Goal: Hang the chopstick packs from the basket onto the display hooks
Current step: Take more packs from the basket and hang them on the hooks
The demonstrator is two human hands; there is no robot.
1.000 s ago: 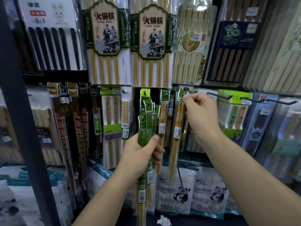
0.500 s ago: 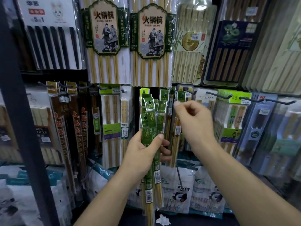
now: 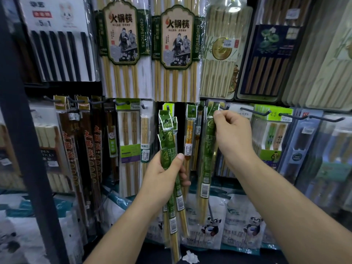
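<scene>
Right hand (image 3: 231, 138) now pinching green pack (image 3: 206, 159), top edge at hook (image 3: 223, 107), left hand (image 3: 163, 180) gripping bundle (image 3: 168, 134)

A bundle of green chopstick packs (image 3: 170, 147) is gripped upright in the left hand (image 3: 162, 180). A single green pack (image 3: 206, 159) is pinched near its top by the fingers (image 3: 217, 113) of the right hand (image 3: 233, 138), with its header held just beside a display hook (image 3: 225, 107).

Green-labelled chopstick packs (image 3: 169, 159), pale bamboo sticks; panda-printed white bags (image 3: 242, 221)
</scene>
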